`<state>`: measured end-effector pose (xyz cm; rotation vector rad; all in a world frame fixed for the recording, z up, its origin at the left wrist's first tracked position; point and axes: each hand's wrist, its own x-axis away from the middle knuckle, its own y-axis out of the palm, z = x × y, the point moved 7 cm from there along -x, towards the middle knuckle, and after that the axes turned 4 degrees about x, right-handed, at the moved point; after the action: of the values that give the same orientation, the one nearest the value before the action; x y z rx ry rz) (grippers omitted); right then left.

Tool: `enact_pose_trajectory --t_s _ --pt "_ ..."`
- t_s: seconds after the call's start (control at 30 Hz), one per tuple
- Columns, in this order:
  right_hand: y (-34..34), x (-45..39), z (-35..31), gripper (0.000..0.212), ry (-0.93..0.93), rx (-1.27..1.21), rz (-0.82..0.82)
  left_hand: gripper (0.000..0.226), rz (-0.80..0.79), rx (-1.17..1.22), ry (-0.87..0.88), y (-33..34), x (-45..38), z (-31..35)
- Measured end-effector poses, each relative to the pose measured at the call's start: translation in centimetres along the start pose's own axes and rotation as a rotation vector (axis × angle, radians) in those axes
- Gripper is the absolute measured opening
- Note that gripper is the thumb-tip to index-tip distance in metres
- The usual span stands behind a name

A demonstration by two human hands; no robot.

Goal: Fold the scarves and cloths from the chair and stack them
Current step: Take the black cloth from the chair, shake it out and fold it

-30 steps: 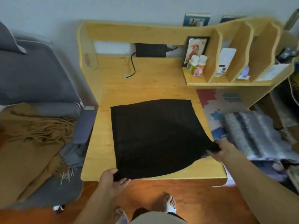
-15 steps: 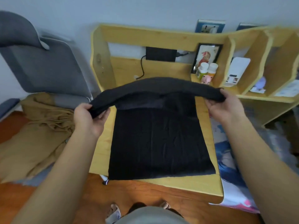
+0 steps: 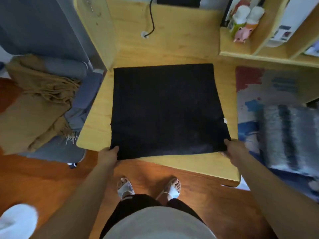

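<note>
Half a second ago the black cloth (image 3: 165,109) was raised in an arc between both hands over the back of the desk; now it lies flat again, a squarish dark panel on the desk (image 3: 193,50), and the hands have come down to its near corners. The left hand (image 3: 110,155) pinches the near left corner, which overhangs the desk's front edge, thumb on top and the other fingers hidden under the fabric. The right hand (image 3: 232,148) grips the near right corner just inside the front edge; its fingers are tucked under or behind the cloth, so how tightly they close cannot be told. The cloth's far edge runs parallel to the desk's back, about midway across the top, and its left side sits near the desk's left edge. This looks like the aligning stage of one fold, edges being matched and drawn taut. The next move probably calls for another fold, or for setting the piece aside to begin a stack. The tan fringed scarf (image 3: 38,107) and a grey cloth (image 3: 77,116) beneath it wait unfolded on the chair (image 3: 43,31) left of the desk.
</note>
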<state>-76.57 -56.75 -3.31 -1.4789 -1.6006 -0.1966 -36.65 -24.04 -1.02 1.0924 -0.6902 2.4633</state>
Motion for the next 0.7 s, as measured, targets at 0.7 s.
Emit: enact_pose_trajectory --t_s 0.7 --pt "1.3 3.9 2.6 0.015 0.061 -0.12 -0.113 0.032 0.004 -0.219 0.281 -5.1 0.7 1.1"
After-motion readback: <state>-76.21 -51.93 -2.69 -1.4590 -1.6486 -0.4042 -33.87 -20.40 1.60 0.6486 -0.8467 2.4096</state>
